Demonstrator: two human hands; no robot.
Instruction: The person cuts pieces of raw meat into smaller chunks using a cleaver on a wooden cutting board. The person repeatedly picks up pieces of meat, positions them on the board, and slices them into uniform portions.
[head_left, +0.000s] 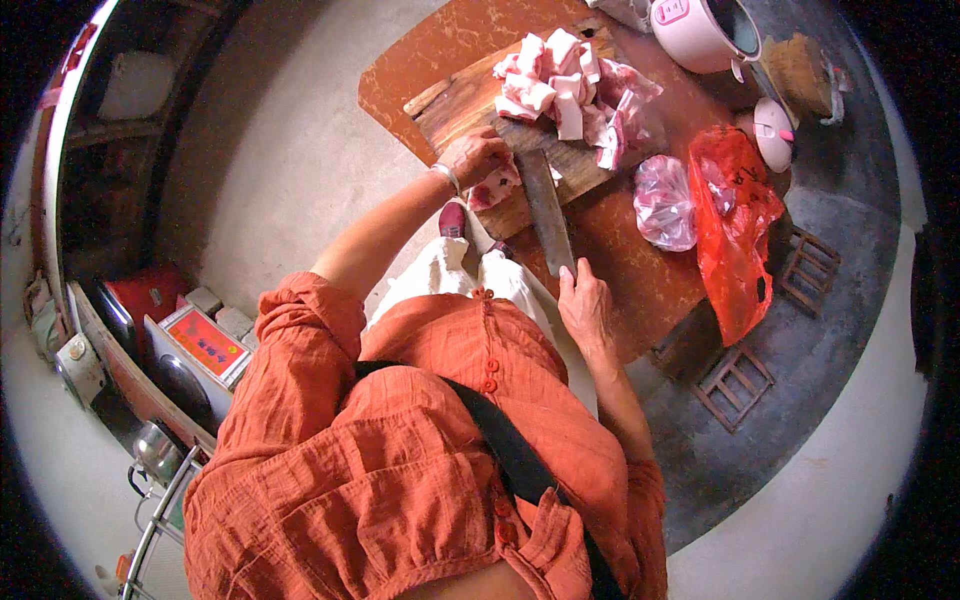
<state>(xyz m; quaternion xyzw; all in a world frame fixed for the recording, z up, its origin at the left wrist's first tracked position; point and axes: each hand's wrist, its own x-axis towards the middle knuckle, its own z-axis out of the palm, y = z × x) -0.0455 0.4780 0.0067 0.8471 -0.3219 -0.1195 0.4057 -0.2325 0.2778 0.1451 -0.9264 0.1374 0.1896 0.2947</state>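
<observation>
My right hand (586, 306) grips the handle end of a broad metal knife (546, 206). Its blade reaches up over the near part of a wooden cutting board (450, 124), just right of a piece of raw meat (493, 187). With its fingers bent down, my left hand (478, 156) rests on that piece; the fingertips are hidden. Farther up the board lies a heap of cut raw meat chunks (551, 82), pale with pink sides. I cannot tell whether the blade's edge touches the meat.
Right of the board, a clear plastic bag (665, 202) of meat lies beside a red plastic bag (731, 232) on the reddish-brown table (630, 292). A pinkish-white rice cooker (701, 34) and its lid (772, 133) are farther back. Wooden stools (735, 386) stand on the floor.
</observation>
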